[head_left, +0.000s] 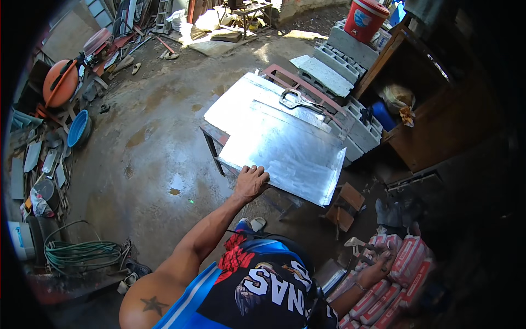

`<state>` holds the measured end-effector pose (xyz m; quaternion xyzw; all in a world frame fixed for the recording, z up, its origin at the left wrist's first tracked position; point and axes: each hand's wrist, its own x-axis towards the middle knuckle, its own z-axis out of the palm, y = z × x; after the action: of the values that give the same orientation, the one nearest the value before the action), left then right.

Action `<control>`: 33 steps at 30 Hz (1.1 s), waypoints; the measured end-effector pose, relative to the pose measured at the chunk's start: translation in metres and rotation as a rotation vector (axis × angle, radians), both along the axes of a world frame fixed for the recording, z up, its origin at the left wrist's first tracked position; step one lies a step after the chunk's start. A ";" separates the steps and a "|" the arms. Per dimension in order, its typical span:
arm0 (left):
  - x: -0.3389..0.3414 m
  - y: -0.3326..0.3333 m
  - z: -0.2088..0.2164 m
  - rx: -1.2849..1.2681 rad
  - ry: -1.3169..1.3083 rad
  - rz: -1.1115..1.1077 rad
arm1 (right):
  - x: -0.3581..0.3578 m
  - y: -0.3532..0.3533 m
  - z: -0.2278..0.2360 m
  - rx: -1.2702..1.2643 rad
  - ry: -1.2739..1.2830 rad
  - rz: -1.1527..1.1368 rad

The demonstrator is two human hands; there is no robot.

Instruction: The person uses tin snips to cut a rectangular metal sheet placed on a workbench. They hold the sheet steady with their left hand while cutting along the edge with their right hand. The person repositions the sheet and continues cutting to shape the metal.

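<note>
A shiny metal sheet point(285, 151) with bent-up edges lies on a low metal-framed table, over a second bright sheet point(233, 104). My left hand point(252, 182) is closed over its near edge, fingers curled on top. Across the sheets' far side rests a locking C-clamp point(296, 100). Low on the right, away from the table, my right hand point(381, 267) is closed around a grey metal tool point(356, 244) that looks like another clamp. Its handles are partly hidden by my fingers and shadow.
Stacked pink-and-white packages point(408, 260) sit beside my right hand. Concrete blocks point(334, 63) bearing a red bucket point(366, 21) stand beyond the table, beside a wooden cabinet point(427, 131). A coiled green hose point(82, 252), blue basin point(79, 128) and scrap line the left.
</note>
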<state>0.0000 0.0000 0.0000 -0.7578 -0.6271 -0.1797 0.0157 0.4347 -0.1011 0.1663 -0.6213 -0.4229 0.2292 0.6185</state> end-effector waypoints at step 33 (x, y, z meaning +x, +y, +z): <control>0.088 0.021 0.068 -0.373 -0.248 -0.457 | -0.108 0.026 -0.048 0.261 -0.013 0.437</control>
<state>0.0884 0.0210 0.0676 -0.8412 -0.4598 -0.1516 -0.2409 0.3268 -0.0751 0.1184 -0.4314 -0.5773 0.2968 0.6264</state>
